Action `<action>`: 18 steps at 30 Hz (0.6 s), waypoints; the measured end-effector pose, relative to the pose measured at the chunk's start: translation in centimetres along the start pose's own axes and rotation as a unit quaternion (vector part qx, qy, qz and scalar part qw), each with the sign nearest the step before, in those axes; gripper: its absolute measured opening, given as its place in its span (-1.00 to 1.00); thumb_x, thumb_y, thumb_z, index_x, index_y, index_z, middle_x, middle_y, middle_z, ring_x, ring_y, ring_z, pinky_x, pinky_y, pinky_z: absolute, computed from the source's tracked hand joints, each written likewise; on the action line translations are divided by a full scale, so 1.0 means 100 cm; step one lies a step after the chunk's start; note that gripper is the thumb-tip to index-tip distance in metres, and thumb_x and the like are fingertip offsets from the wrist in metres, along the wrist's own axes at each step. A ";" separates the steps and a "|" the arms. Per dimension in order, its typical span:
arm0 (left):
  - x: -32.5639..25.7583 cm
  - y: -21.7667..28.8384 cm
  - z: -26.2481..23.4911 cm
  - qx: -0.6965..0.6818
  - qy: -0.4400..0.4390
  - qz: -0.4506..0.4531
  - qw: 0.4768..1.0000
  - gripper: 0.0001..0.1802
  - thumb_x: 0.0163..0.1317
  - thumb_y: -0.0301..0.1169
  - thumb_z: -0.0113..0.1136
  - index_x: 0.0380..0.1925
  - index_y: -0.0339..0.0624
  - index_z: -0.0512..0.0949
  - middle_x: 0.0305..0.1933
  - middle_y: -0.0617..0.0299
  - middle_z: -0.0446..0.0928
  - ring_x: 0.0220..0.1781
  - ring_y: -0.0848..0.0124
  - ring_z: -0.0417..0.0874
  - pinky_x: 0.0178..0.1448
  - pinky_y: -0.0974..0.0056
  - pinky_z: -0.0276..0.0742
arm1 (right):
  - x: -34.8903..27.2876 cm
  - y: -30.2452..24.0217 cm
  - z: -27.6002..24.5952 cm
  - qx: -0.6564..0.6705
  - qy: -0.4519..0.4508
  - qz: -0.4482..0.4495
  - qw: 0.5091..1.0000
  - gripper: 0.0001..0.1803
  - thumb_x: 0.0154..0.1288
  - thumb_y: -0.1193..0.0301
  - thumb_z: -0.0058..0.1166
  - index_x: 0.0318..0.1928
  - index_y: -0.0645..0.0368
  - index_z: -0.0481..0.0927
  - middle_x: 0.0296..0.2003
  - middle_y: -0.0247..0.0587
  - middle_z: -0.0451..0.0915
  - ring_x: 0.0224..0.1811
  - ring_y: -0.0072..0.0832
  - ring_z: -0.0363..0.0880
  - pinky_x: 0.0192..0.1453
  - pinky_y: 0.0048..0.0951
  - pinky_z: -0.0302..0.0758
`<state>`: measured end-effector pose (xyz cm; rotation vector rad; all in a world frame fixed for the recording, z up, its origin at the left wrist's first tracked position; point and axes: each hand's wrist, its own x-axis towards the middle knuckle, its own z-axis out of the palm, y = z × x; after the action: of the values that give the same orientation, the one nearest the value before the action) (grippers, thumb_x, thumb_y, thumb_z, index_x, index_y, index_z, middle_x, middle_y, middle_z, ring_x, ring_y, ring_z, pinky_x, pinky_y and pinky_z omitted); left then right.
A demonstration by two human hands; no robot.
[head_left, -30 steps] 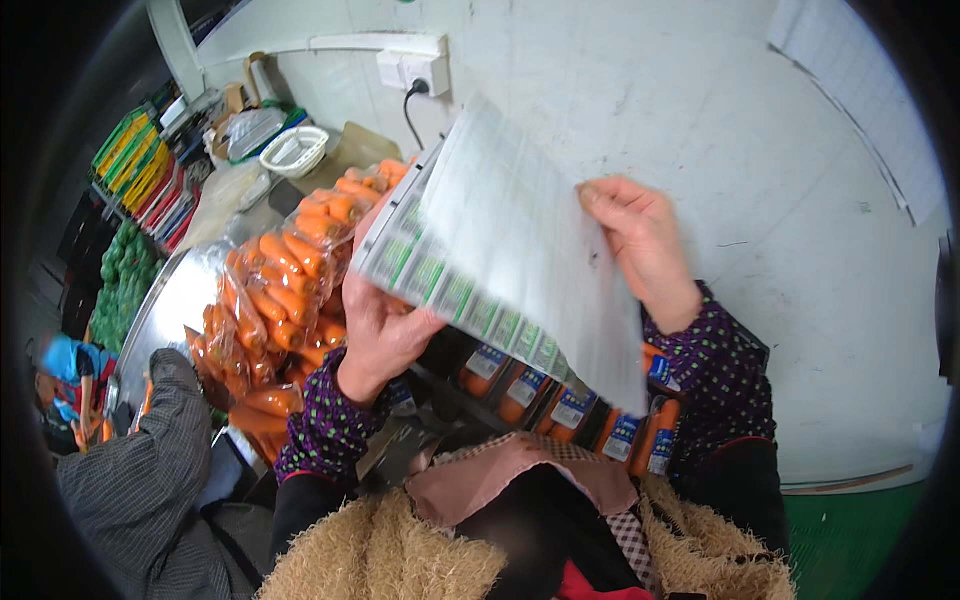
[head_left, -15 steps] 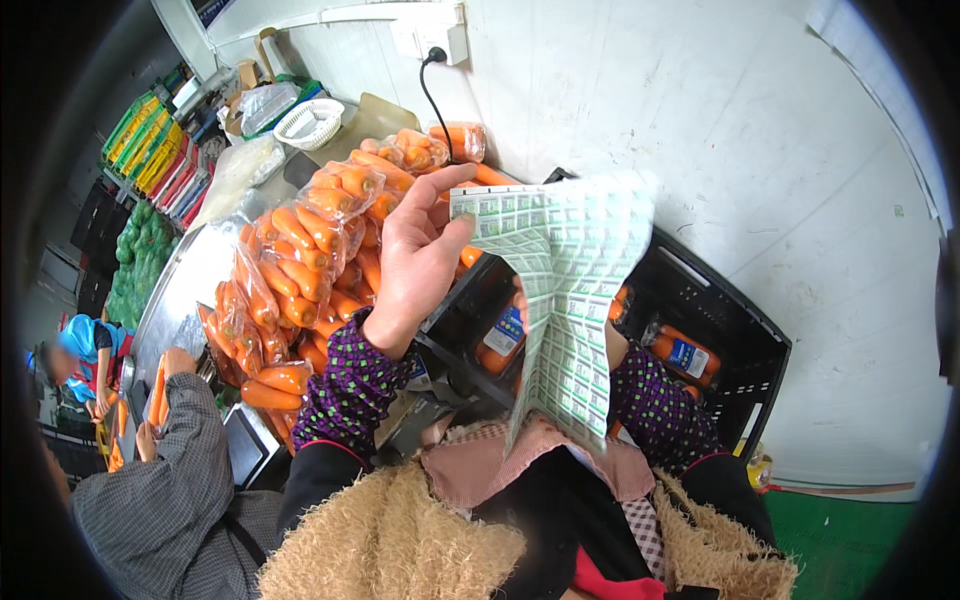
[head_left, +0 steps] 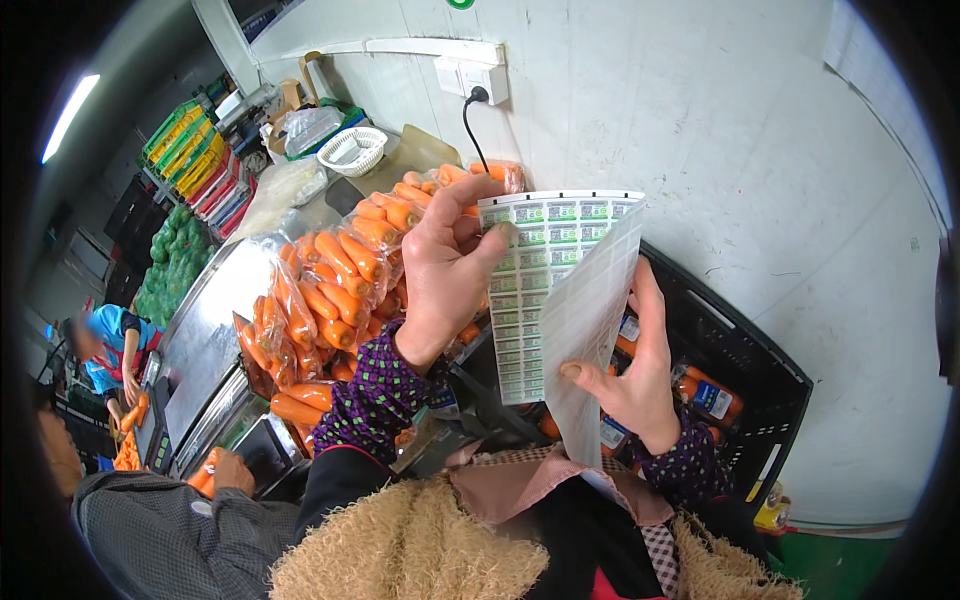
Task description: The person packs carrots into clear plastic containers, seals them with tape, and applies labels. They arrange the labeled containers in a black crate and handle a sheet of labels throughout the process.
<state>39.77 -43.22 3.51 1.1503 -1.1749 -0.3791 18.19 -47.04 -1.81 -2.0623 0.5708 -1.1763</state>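
Note:
Between my two hands hangs a sheet of stickers (head_left: 520, 285), white with rows of small green-and-black labels; its right part folds over, showing a pale back. My left hand (head_left: 447, 268) pinches the sheet's upper left corner between thumb and fingers. At the folded right side, my right hand (head_left: 637, 375) has its thumb on the pale back and its fingers behind the edge. Below and behind the sheet, a black plastic crate (head_left: 745, 330) holds bagged carrots (head_left: 708, 396) with blue-and-white labels.
A heap of bagged carrots (head_left: 335, 270) lies on the metal table left of my hands, with a white basket (head_left: 352, 152) beyond. A co-worker in a grey sleeve (head_left: 170, 530) holds carrots at lower left; another in blue stands farther off. A white wall (head_left: 760, 150) rises behind the crate.
My right hand, mostly hidden behind the sheet before, now shows at its right side. The sheet's right part has folded over, showing its back. My left hand keeps its corner.

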 end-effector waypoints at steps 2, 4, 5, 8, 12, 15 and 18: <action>0.001 0.002 0.003 -0.010 0.001 0.025 1.000 -0.53 0.17 -0.76 0.10 0.11 -0.34 0.39 0.08 0.11 0.52 0.00 0.44 0.62 0.06 0.41 0.56 | 0.006 0.003 -0.001 0.019 -0.033 -0.014 0.999 0.35 -0.10 -0.22 0.37 0.40 0.46 -0.08 0.39 0.23 0.03 0.44 -0.04 0.10 0.48 -0.11 0.02; 0.004 0.004 0.006 -0.047 0.003 0.053 0.997 -0.52 0.17 -0.76 0.13 0.12 -0.33 0.38 0.07 0.10 0.52 0.01 0.43 0.61 0.08 0.40 0.56 | 0.009 0.011 0.006 0.173 -0.052 0.059 0.982 0.32 -0.10 -0.22 0.37 0.40 0.45 -0.02 0.34 0.20 0.15 0.43 -0.09 0.12 0.47 -0.13 0.03; 0.005 0.005 0.006 -0.056 -0.002 0.049 0.997 -0.51 0.17 -0.75 0.14 0.13 -0.33 0.37 0.07 0.10 0.52 0.02 0.43 0.61 0.09 0.39 0.55 | 0.012 0.016 0.010 0.257 -0.057 0.105 0.959 0.30 -0.09 -0.22 0.37 0.39 0.45 0.01 0.32 0.16 0.21 0.42 -0.12 0.13 0.46 -0.14 0.04; 0.007 0.005 0.008 -0.071 -0.017 0.047 0.996 -0.48 0.16 -0.74 0.18 0.15 -0.33 0.35 0.05 0.11 0.54 0.02 0.43 0.61 0.09 0.38 0.56 | 0.021 0.019 -0.006 0.272 -0.043 0.133 0.952 0.17 0.00 -0.12 0.36 0.37 0.44 0.10 0.24 -0.03 0.34 0.33 -0.28 0.28 0.42 -0.27 0.14; 0.005 0.010 0.009 -0.074 -0.030 0.041 0.996 -0.46 0.14 -0.72 0.22 0.15 -0.36 0.35 0.01 0.11 0.57 -0.02 0.46 0.63 0.04 0.39 0.59 | 0.059 0.011 -0.041 0.239 0.036 0.104 0.965 0.13 0.16 -0.23 0.12 0.38 0.47 0.06 0.29 0.16 0.29 0.38 -0.19 0.24 0.42 -0.23 0.18; 0.007 0.015 0.010 -0.074 -0.044 0.024 0.996 -0.45 0.14 -0.72 0.23 0.16 -0.35 0.34 -0.05 0.14 0.58 -0.06 0.47 0.63 0.02 0.39 0.59 | 0.074 0.001 -0.056 0.227 -0.016 0.026 0.973 -0.01 0.29 -0.35 -0.24 0.17 0.48 0.37 0.19 0.13 0.41 0.24 -0.20 0.40 0.35 -0.23 0.27; 0.013 0.023 0.006 -0.061 -0.058 0.016 0.996 -0.43 0.14 -0.71 0.23 0.17 -0.34 0.33 -0.14 0.17 0.59 -0.13 0.49 0.63 -0.03 0.39 0.59 | 0.083 -0.004 -0.080 0.271 -0.121 0.027 0.955 -0.37 0.33 -0.07 0.05 -0.35 0.39 0.64 -0.06 -0.02 0.61 -0.06 -0.37 0.58 0.12 -0.36 0.44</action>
<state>39.09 -43.50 6.12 1.0123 -1.2521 -0.4919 15.36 -55.02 6.00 -1.6653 0.1570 -0.9031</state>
